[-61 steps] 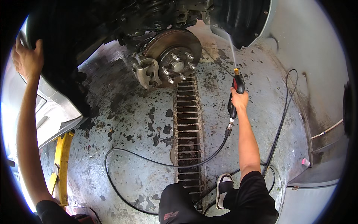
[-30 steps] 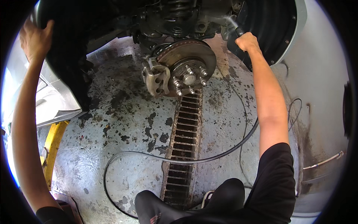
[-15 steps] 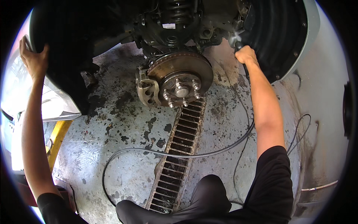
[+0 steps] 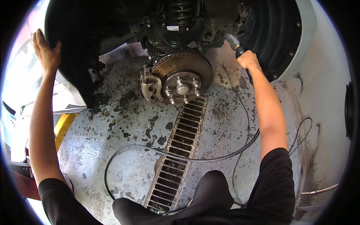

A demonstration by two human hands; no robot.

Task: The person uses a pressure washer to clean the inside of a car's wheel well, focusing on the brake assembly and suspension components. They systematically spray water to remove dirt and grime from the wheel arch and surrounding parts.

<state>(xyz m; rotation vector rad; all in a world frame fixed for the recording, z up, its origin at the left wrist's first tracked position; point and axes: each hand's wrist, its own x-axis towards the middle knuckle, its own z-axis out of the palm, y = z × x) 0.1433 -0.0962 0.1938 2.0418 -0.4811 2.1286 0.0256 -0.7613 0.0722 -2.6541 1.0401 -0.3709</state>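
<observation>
My right hand point(image 4: 248, 60) is wrapped round a black spray gun point(image 4: 240, 51), its tip close to the right wheel-arch liner. A whitish jet point(image 4: 231, 39) leaves the tip toward the suspension parts point(image 4: 208, 35) up and to the left. On the far left, my left hand point(image 4: 48, 54) rests at the fender edge point(image 4: 42, 34), fingers stretched out and thumb apart. Between my arms sits a bare wheel hub with several studs point(image 4: 182, 89), a rusty brake disc point(image 4: 161, 67) behind it and a grey caliper point(image 4: 151, 87) on its left side. A coil spring point(image 4: 182, 13) stands above.
A black hose point(image 4: 180, 159) loops across the worn, painted floor point(image 4: 90, 153) and over a metal drain grate point(image 4: 170, 178). Black liner point(image 4: 272, 33) fills the right wheel arch, beside the grey body panel point(image 4: 318, 71). A yellow post point(image 4: 66, 127) stands lower left.
The jet now points more to the left, toward the suspension. In the picture, the left fender and my left hand sit farther right, and the hose loop has shifted slightly.
</observation>
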